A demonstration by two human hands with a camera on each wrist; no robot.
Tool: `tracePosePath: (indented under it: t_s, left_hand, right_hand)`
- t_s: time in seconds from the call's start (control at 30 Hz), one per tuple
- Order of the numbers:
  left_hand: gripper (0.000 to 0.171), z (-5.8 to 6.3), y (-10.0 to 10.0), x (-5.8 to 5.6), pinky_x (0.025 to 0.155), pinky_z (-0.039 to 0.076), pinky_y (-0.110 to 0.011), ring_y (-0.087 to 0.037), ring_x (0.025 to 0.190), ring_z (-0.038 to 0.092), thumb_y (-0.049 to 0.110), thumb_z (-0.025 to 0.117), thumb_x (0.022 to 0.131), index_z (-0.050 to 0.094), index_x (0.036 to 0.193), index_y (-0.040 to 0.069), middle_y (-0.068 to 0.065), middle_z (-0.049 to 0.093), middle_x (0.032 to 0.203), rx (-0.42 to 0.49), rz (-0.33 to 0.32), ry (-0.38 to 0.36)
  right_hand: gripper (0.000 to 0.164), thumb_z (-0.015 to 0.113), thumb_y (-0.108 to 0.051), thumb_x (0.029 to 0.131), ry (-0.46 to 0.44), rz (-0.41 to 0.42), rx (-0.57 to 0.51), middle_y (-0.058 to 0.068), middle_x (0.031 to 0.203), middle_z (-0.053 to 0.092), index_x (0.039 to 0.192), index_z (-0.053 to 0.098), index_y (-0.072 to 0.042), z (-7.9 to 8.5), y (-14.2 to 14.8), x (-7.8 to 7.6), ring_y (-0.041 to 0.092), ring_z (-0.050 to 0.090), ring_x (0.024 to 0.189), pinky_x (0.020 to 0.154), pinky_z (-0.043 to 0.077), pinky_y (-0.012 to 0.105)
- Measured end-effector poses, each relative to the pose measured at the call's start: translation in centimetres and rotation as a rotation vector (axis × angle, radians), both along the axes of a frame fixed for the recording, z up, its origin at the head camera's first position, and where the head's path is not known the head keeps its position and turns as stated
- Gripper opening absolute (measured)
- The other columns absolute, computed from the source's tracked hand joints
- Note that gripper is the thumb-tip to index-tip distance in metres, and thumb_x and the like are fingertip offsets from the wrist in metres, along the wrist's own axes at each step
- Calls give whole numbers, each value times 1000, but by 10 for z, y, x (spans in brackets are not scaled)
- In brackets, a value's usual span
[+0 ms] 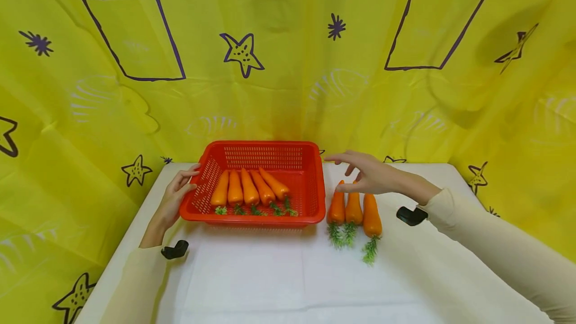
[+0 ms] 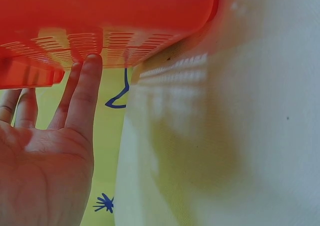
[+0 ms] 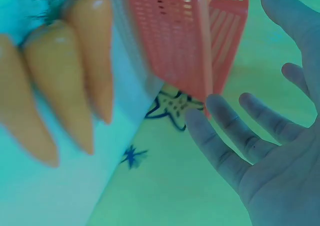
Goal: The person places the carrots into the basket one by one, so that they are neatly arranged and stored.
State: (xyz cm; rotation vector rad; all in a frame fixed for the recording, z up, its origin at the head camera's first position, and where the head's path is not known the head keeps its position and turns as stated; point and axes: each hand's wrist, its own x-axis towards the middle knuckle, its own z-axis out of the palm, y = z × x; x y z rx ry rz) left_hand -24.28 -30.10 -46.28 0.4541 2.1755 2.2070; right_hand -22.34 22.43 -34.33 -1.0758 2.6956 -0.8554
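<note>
A red plastic basket (image 1: 257,220) with slotted walls holds several orange carrots (image 1: 249,189) side by side, their green tops toward the near wall. At its left end my left hand (image 1: 173,199) rests on the rim; the left wrist view shows straight fingers (image 2: 82,95) against the slotted side. My right hand (image 1: 366,171) hovers right of the basket with fingers spread and nothing in them. It overlaps the tips of three carrots (image 1: 354,209) on the table in the head view. In the right wrist view, these carrots (image 3: 60,80) lie apart from the fingers.
A white-covered table (image 1: 252,274) carries everything. Behind it and at both sides hangs a yellow curtain (image 1: 288,94) with starfish drawings, close to the basket's far wall. Dark wrist devices (image 1: 411,215) sit at both cuffs.
</note>
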Motion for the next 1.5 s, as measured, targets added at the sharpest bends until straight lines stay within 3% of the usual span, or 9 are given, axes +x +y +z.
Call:
tracePosePath:
  t_s: [0.2,0.4,0.7,1.17,1.5]
  left_hand:
    - [30,1,1,0,101,49,-20,-23,155,22,6,48,107,46,135,-5,-9,28,168,7,-3,-5]
    - [30,2,2,0,101,48,-19,-25,156,20,7,48,107,46,135,-5,-11,28,167,18,-8,0]
    - [30,2,0,1,102,47,-18,-25,156,20,6,48,107,47,135,-5,-12,27,168,18,-7,14]
    - [31,1,1,2,99,50,-20,-26,155,22,6,48,107,46,136,-5,-11,26,168,26,-12,-5]
    - [31,2,3,2,101,49,-19,-22,155,24,5,47,107,45,136,-5,-11,28,168,16,-6,-4]
  right_hand:
    - [71,81,-32,90,9,-84,-23,11,135,58,151,49,-17,-6,37,20,23,65,101,77,60,40]
    - [73,84,-23,88,54,-145,-62,12,132,59,151,49,-13,-11,67,35,23,67,98,75,62,35]
    - [73,83,-18,88,70,-179,-100,13,132,61,152,48,-13,-19,86,50,17,68,96,73,62,35]
    - [71,81,-19,90,38,-209,-102,16,133,61,152,47,-13,-33,89,53,17,69,97,74,61,30]
    - [65,77,-21,94,-83,-250,-120,23,137,57,150,48,-11,-53,86,49,34,67,103,72,60,32]
